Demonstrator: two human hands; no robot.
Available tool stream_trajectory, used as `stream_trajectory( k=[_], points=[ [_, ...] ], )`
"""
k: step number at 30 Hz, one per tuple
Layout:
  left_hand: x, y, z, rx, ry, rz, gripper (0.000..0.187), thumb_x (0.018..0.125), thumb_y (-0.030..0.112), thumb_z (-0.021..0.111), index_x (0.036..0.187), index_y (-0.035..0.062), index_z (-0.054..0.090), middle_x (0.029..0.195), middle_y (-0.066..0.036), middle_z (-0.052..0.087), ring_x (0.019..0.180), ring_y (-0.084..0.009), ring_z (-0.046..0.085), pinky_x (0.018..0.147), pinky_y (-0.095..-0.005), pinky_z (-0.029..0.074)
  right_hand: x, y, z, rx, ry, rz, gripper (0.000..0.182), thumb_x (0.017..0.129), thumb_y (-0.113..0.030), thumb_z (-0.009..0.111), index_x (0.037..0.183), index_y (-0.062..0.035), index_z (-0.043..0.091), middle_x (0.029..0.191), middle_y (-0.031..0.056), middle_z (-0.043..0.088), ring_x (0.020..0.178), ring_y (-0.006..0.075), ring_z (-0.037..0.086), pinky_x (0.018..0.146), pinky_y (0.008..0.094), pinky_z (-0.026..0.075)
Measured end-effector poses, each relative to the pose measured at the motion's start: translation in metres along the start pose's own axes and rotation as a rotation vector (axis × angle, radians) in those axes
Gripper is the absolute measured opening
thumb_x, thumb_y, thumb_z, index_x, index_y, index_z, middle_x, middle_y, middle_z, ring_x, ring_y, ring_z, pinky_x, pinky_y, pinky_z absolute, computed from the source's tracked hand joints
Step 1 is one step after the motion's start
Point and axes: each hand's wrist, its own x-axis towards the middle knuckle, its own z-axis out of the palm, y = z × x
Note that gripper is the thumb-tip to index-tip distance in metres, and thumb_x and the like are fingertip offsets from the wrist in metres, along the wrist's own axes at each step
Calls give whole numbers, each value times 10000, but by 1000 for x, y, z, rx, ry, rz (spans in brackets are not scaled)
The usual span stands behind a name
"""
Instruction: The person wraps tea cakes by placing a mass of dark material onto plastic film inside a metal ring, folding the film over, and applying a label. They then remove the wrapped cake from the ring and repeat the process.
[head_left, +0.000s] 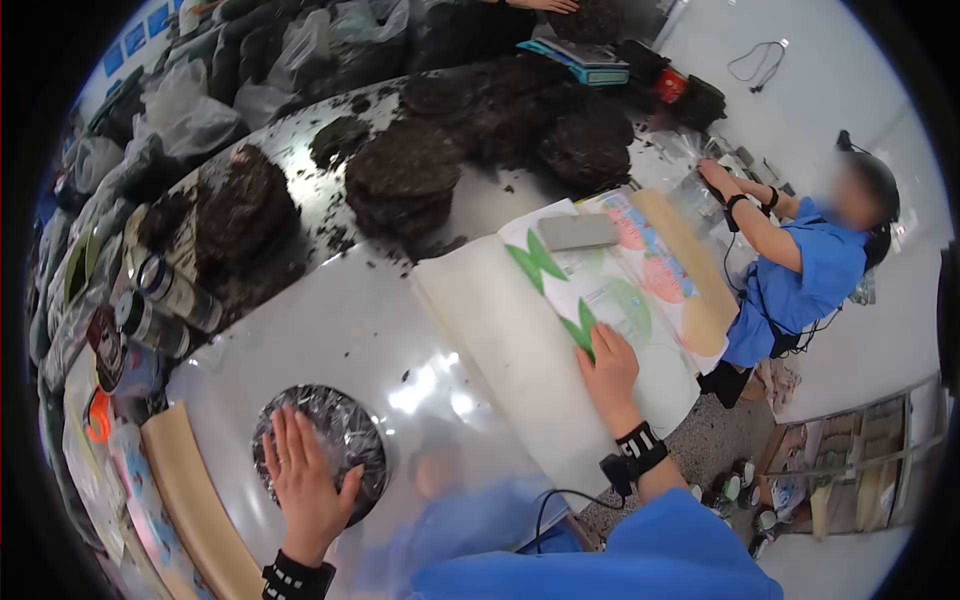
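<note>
My left hand (305,485) rests flat, fingers spread, on a round dark cake wrapped in clear plastic (345,435). The wrapped cake lies on the shiny pale tabletop (400,370). At the right, my right hand (610,375) lies with outstretched fingers on a stack of printed paper sheets (650,330). Green leaf shapes and coloured pictures show on the sheets, and a grey rectangular block (578,232) sits on top of them. Both my wrists carry black straps.
Stacked dark round cakes (405,170) and loose crumbs cover the table's far side. Two jars (180,292) and a rolled brown sheet (195,500) stand at the left. A co-worker in blue (800,260) handles clear plastic at the right. Plastic-covered bags (190,105) line the back.
</note>
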Motion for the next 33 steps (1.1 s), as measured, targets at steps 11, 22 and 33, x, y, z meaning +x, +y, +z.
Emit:
stream_trajectory(
  k=[11, 22, 33],
  points=[
    [-1, -2, 4, 67, 19, 73, 911, 868, 394, 574, 1524, -112, 196, 1606, -284, 214, 1510, -438, 154, 1220, -536, 89, 39, 94, -17, 511, -436, 862, 313, 870, -315, 740, 919, -20, 649, 864, 163, 716, 824, 290, 710, 670, 377, 536],
    [2, 0, 1, 49, 7, 39, 933, 896, 488, 567, 1511, -122, 220, 1591, -298, 234, 1505, -443, 167, 1218, -542, 84, 29, 115, 14, 564, -315, 667, 187, 792, -113, 795, 809, -32, 627, 774, 24, 674, 743, 100, 625, 691, 277, 498],
    [0, -9, 4, -20, 37, 19, 844, 937, 462, 539, 1489, -125, 289, 1590, -283, 254, 1517, -403, 165, 1221, -512, 98, 41, 31, 9, 730, -164, 365, 777, 815, -284, 724, 1444, 17, 381, 1432, 234, 458, 1326, 331, 453, 1056, 415, 406]
  ],
)
